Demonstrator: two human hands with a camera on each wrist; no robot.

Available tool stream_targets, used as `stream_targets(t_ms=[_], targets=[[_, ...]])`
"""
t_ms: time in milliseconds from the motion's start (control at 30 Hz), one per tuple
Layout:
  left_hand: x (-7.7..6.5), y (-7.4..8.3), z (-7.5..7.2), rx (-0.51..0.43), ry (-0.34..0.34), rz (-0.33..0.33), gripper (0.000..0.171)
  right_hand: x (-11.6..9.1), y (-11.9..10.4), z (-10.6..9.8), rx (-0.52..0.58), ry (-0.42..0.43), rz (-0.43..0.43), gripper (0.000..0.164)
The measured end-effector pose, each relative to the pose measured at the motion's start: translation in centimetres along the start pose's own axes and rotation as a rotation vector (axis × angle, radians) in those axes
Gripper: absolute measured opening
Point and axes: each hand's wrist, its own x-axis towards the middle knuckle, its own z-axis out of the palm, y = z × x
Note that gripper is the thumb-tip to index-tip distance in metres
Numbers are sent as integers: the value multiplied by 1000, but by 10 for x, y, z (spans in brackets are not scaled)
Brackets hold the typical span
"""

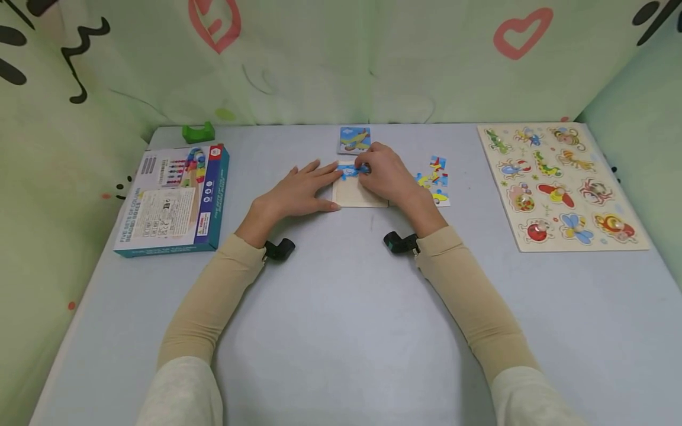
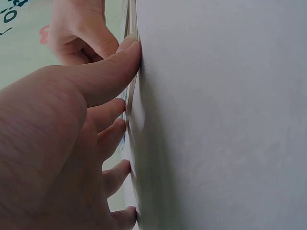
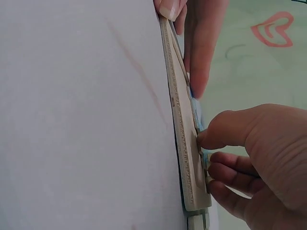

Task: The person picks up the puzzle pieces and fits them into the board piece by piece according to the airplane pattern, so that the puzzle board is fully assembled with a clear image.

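Observation:
A small wooden puzzle tray (image 1: 358,195) lies on the table, with blue jigsaw pieces (image 1: 348,171) along its far side. My left hand (image 1: 303,190) rests at the tray's left side with fingers spread and straight; in the left wrist view the thumb (image 2: 112,72) touches the tray's edge. Over the far right part of the tray, my right hand (image 1: 388,174) pinches a blue jigsaw piece (image 1: 364,168) between thumb and fingers, which partly hide it. The right wrist view shows those fingertips (image 3: 218,170) at the tray's upper surface.
Loose jigsaw pieces (image 1: 440,182) lie right of the tray. Behind it is an airplane picture puzzle (image 1: 354,139). A boxed toy set (image 1: 170,201) and a green plastic piece (image 1: 198,133) are at left. An insect peg board (image 1: 565,186) lies at right.

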Motion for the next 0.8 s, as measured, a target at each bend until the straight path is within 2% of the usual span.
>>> stream_targets(t_ms=[367,800], targets=[[1,0,1,10,-6,-9,81,0,-3,-1,26,-27,29,24],[1,1,1,32,-11,-16,81,1,3,3,94,24,98,22]])
